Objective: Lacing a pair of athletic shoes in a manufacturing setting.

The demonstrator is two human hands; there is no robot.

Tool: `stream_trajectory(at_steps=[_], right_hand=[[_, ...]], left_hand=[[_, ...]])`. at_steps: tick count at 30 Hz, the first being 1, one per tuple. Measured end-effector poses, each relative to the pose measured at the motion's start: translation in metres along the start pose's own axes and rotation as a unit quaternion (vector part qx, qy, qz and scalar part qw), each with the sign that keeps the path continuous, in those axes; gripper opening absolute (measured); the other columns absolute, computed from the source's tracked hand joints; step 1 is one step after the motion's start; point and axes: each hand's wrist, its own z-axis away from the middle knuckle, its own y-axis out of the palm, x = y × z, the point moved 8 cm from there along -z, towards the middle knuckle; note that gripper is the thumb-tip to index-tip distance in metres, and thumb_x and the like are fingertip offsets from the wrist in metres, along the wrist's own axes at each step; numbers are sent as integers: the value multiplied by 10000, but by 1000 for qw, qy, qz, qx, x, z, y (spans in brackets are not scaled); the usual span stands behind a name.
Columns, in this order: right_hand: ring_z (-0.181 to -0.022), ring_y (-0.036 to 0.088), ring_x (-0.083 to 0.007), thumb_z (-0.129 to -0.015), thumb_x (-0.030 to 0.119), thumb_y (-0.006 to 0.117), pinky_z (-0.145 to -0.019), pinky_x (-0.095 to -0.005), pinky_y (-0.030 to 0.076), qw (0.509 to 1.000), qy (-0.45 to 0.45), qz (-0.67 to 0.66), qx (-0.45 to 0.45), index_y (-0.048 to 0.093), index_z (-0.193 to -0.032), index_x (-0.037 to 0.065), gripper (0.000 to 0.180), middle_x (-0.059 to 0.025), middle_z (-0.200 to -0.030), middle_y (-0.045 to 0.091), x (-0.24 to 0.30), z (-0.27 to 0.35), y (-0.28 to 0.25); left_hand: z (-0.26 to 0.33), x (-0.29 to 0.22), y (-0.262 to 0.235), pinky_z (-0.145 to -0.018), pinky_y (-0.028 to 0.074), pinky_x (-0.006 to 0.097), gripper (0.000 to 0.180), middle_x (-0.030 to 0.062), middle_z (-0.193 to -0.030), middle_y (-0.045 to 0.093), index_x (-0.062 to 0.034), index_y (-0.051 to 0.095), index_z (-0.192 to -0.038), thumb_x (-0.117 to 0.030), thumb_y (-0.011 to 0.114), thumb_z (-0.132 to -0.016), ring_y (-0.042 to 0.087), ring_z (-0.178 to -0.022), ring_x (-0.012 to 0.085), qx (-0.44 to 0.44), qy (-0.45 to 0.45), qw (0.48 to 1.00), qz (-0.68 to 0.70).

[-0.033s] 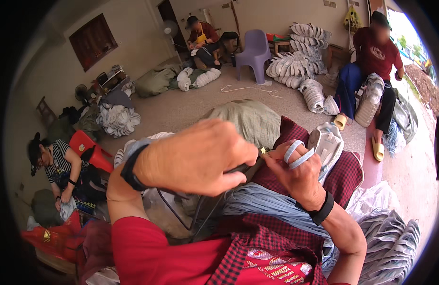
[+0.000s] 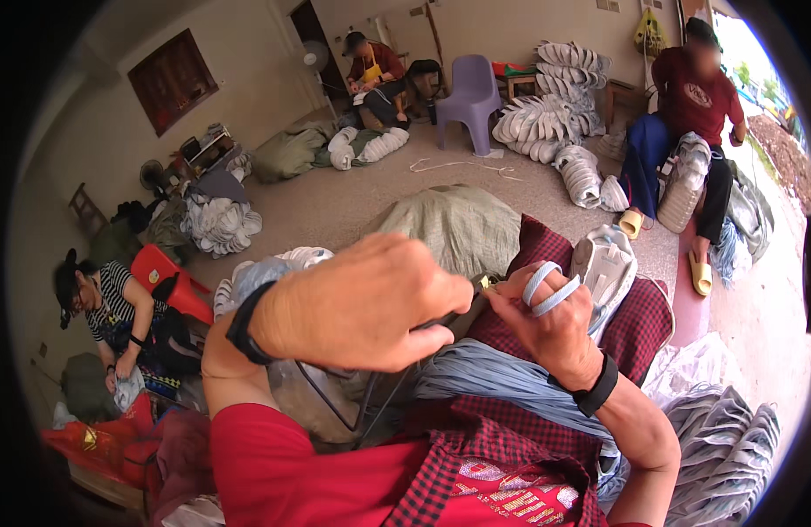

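Observation:
My left hand [image 2: 370, 303] is raised over my lap, back upward, its fingers closed round something dark [image 2: 440, 321], mostly hidden; I cannot make out its kind. Close by on the right, my right hand [image 2: 550, 329] pinches thumb and fingertips around a small yellowish bit [image 2: 485, 283]. A pale blue lace [image 2: 556, 297] loops round my right fingers. Beyond that hand stands a pale grey shoe [image 2: 605, 263] on a red-and-black checked cloth [image 2: 638, 321]. Beneath my hands, a thick bundle of blue laces [image 2: 497, 373] lies across my lap.
A greenish sack [image 2: 454, 224] sits ahead. Stacked shoe pieces [image 2: 717, 448] are at the near right, with more [image 2: 546, 119] by the far wall. A purple chair [image 2: 469, 101] stands far off. Seated people [image 2: 129, 316] work at the left, back and right [image 2: 699, 105].
My left hand has shifted very slightly downward. My right hand keeps its pinch, nearly in the same spot.

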Motion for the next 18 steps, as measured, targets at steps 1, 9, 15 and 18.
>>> stream_trajectory(at_steps=[1, 9, 15, 18], right_hand=[[-604, 639, -235, -746, 60, 808, -502, -341, 496, 1000, 2, -2, -5, 652, -815, 64, 171, -58, -730, 641, 0, 0, 2], [-625, 643, -228, -739, 64, 814, -498, -341, 495, 999, -36, -5, -8, 652, -827, 53, 185, -57, -747, 643, 8, 2, 1], [-624, 646, -244, -744, 77, 820, -499, -357, 491, 1000, -19, -14, -8, 649, -809, 51, 185, -66, -737, 645, 5, 3, -2], [-614, 647, -265, -744, 89, 825, -506, -372, 492, 999, 8, -40, -20, 651, -798, 42, 188, -80, -724, 646, -1, 2, -3]], left_hand=[[4, -2, 4, -578, 500, 391, 242, 97, -697, 626, -46, 668, -963, -154, 757, -765, 646, -654, 280, 16, -9, 1000, -15], [15, -28, 18, -616, 522, 378, 308, 97, -749, 642, 9, 642, -1031, -141, 754, -787, 663, -688, 260, 25, 2, 995, -99], [11, -31, 18, -615, 528, 357, 305, 91, -755, 654, 10, 647, -1028, -139, 762, -788, 672, -681, 246, 37, -6, 994, -107], [4, -27, 7, -597, 527, 355, 257, 81, -728, 655, -17, 666, -994, -132, 765, -787, 664, -639, 256, -13, -5, 997, -77]])
